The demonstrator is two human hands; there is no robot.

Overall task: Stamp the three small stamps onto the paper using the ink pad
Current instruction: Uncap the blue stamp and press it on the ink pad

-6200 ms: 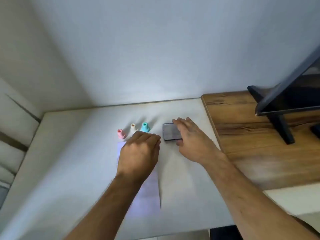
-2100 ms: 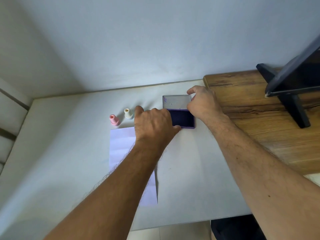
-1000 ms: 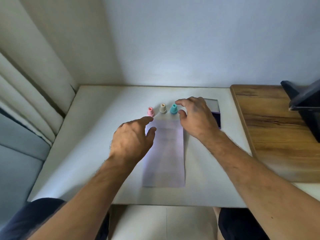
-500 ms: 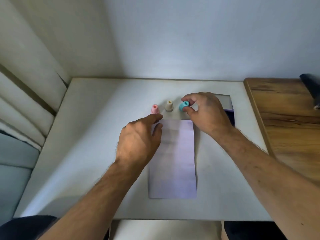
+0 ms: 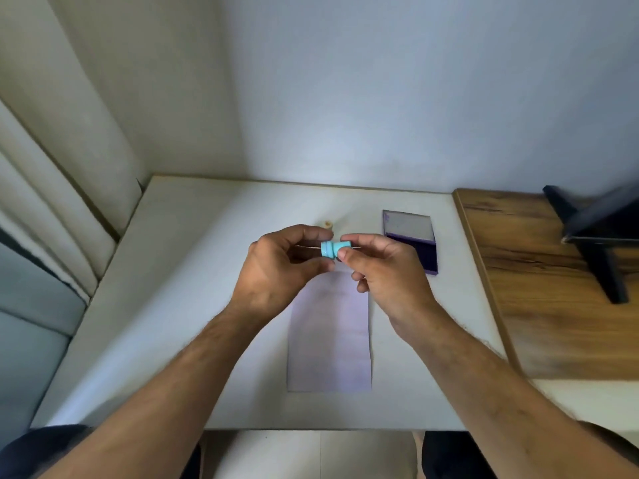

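I see a smooth teal plastic stamp (image 5: pixel 331 249), a matt pale lilac paper sheet (image 5: pixel 330 344), a matt white tabletop (image 5: pixel 193 271), and a grained brown wooden desk (image 5: pixel 553 305).

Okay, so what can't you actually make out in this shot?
- Pink stamp: hidden in the head view, presumably behind the left hand.
- Cream stamp: only its top shows above that hand.
- Teal stamp: its stamping face is not visible, with the right hand pinching one end.
- Black stand: blurred and cut off by the right edge.
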